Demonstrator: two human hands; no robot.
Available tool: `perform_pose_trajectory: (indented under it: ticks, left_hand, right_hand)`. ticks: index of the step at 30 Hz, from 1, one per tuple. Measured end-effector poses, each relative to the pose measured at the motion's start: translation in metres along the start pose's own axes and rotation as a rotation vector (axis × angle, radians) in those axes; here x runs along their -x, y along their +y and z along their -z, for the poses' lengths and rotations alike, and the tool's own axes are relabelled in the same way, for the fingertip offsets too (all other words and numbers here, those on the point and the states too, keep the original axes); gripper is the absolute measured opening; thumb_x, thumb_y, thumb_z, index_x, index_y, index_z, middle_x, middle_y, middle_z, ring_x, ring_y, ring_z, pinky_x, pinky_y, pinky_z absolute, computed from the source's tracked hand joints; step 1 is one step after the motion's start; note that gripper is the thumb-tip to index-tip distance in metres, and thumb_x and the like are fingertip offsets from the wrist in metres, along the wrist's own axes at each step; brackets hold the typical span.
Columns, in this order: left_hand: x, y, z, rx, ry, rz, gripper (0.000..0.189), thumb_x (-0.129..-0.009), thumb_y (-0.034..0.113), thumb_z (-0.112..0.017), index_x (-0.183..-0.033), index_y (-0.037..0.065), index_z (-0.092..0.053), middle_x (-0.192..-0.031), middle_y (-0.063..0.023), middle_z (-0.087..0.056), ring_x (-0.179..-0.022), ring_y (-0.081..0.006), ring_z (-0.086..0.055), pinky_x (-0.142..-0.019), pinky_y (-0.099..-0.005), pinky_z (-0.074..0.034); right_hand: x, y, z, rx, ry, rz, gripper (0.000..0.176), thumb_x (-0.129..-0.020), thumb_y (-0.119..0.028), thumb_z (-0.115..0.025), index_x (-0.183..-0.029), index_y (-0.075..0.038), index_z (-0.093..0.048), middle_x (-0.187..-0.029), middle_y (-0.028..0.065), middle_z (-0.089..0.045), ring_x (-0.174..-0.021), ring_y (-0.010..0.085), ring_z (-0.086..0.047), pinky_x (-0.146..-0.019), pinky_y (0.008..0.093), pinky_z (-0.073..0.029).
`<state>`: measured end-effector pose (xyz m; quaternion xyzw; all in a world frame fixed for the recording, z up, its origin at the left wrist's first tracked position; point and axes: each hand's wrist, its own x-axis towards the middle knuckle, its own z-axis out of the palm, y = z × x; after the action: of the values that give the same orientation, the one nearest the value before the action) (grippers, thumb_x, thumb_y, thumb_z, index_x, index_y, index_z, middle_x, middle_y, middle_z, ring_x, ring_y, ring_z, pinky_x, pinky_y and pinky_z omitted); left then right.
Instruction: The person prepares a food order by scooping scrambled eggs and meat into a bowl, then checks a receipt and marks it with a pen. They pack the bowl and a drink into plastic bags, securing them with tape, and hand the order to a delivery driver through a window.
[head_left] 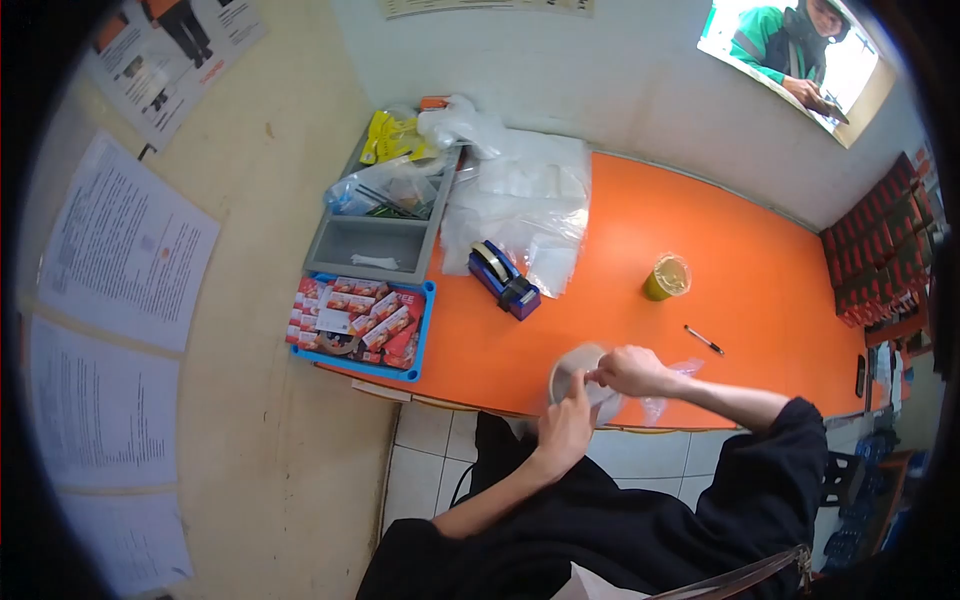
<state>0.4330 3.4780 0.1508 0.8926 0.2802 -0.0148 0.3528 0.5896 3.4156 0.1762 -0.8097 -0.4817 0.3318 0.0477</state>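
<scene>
A round, pale container (570, 362) inside what looks like a clear plastic bag (606, 408) is at the front edge of the orange table, partly blurred and covered by my hands. My left hand (566, 432) is closed over its near side, fingertips pinching the bag. From the right, my right hand (630, 372) meets it, fingers curled and closed on the bag too. Their fingertips nearly touch. Beside my right wrist lies a crumpled piece of clear plastic (655, 408).
Beyond the hands stand a blue tape dispenser (505, 282) and a lidded cup of green drink (667, 279); a pen (704, 340) lies to the right. Plastic bags (520, 190), a grey divided tray (372, 242) and a blue crate (425, 335) sit left. A person (790, 45) shows at the window.
</scene>
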Motion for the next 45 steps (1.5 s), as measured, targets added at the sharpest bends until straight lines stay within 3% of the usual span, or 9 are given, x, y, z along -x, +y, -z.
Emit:
perform_pose_trajectory:
  ticks: [3, 7, 11, 16, 21, 26, 28, 39, 45]
  left_hand:
    - [0.013, -0.028, 0.053, 0.376, -0.157, -0.273, 0.057, -0.073, 0.032, -0.075, -0.114, 0.008, -0.044, -0.074, -0.0106, -0.064, -0.065, -0.0342, -0.065, -0.06, -0.0425, -0.05]
    - [-0.041, -0.031, 0.072, 0.213, 0.176, -0.651, 0.067, -0.065, 0.028, -0.077, -0.121, 0.011, -0.045, -0.115, -0.0141, -0.054, -0.102, -0.0308, -0.055, -0.088, -0.0446, -0.041]
    - [-0.014, -0.043, 0.053, 0.131, 0.549, -0.328, 0.044, -0.074, 0.019, -0.068, -0.114, 0.01, -0.052, -0.104, -0.0093, -0.057, -0.1, -0.0298, -0.055, -0.086, -0.0432, -0.041]
    - [-0.029, -0.116, 0.015, 0.363, 0.36, -0.093, 0.024, -0.075, 0.017, -0.068, -0.096, 0.01, -0.06, -0.09, -0.0044, -0.059, -0.078, -0.0259, -0.061, -0.066, -0.035, -0.049]
    - [-0.057, -0.141, 0.02, 0.229, 0.303, -0.244, 0.02, -0.072, 0.017, -0.069, -0.09, 0.012, -0.061, -0.084, -0.0003, -0.061, -0.079, -0.0212, -0.063, -0.061, -0.0305, -0.049]
    - [-0.114, -0.17, 0.021, 0.057, 0.38, -0.798, 0.014, -0.075, 0.02, -0.06, -0.077, 0.006, -0.061, -0.086, -0.006, -0.056, -0.093, -0.022, -0.053, -0.081, -0.0352, -0.044]
    - [-0.132, -0.171, 0.03, 0.022, -0.012, -0.895, 0.015, -0.074, 0.02, -0.061, -0.073, 0.005, -0.06, -0.086, -0.0069, -0.055, -0.09, -0.0222, -0.054, -0.08, -0.0354, -0.044]
    - [-0.108, -0.094, -0.001, 0.278, 0.349, -0.364, 0.02, -0.081, 0.023, -0.066, -0.077, 0.005, -0.058, -0.078, -0.0084, -0.056, -0.07, -0.0231, -0.059, -0.054, -0.0366, -0.045]
    - [-0.119, -0.09, -0.011, 0.775, -0.11, 0.004, 0.026, -0.079, 0.023, -0.069, -0.087, -0.001, -0.064, -0.071, -0.0117, -0.06, -0.062, -0.0237, -0.057, -0.058, -0.0354, -0.045]
  right_hand:
    - [0.017, -0.037, 0.017, 0.191, 0.11, 0.14, 0.036, -0.084, -0.034, -0.054, -0.069, -0.003, -0.065, -0.066, 0.018, -0.062, -0.062, 0.0348, -0.062, -0.056, 0.0439, -0.048]
    - [0.016, -0.079, 0.042, 0.142, 0.287, 0.193, 0.03, -0.081, -0.03, -0.056, -0.066, -0.004, -0.063, -0.059, 0.0175, -0.059, -0.055, 0.0352, -0.06, -0.053, 0.0454, -0.047]
    - [-0.027, -0.08, 0.004, -0.154, 0.475, 0.156, 0.028, -0.076, -0.029, -0.061, -0.069, -0.002, -0.062, -0.067, 0.0219, -0.06, -0.065, 0.0365, -0.061, -0.057, 0.0448, -0.047]
    - [-0.08, -0.083, -0.005, -0.094, -0.083, 0.119, 0.028, -0.072, -0.023, -0.068, -0.086, 0.0, -0.063, -0.076, 0.022, -0.061, -0.079, 0.039, -0.061, -0.069, 0.0446, -0.048]
    - [-0.271, -0.186, 0.059, -0.312, 0.564, 0.759, 0.017, -0.077, -0.009, -0.064, -0.093, -0.004, -0.065, -0.094, 0.0135, -0.063, -0.084, 0.0337, -0.058, -0.078, 0.0411, -0.047]
    - [-0.444, -0.217, -0.029, 0.248, 0.099, 0.055, 0.022, -0.073, -0.016, -0.069, -0.091, -0.003, -0.068, -0.097, 0.0179, -0.065, -0.091, 0.033, -0.065, -0.075, 0.0407, -0.054]
    - [-0.436, -0.214, -0.018, 0.279, -0.032, 0.052, 0.02, -0.077, -0.01, -0.062, -0.095, -0.003, -0.068, -0.102, 0.0159, -0.065, -0.095, 0.031, -0.064, -0.076, 0.0382, -0.054]
    - [-0.212, -0.141, 0.111, -0.199, 0.664, 0.545, 0.018, -0.067, -0.008, -0.07, -0.085, -0.008, -0.069, -0.076, 0.0094, -0.062, -0.068, 0.0249, -0.061, -0.058, 0.0366, -0.047]
    - [0.016, 0.018, 0.039, -0.409, 0.244, -0.086, 0.02, -0.071, -0.004, -0.068, -0.091, -0.007, -0.07, -0.069, 0.0102, -0.061, -0.061, 0.0226, -0.061, -0.057, 0.0347, -0.047]
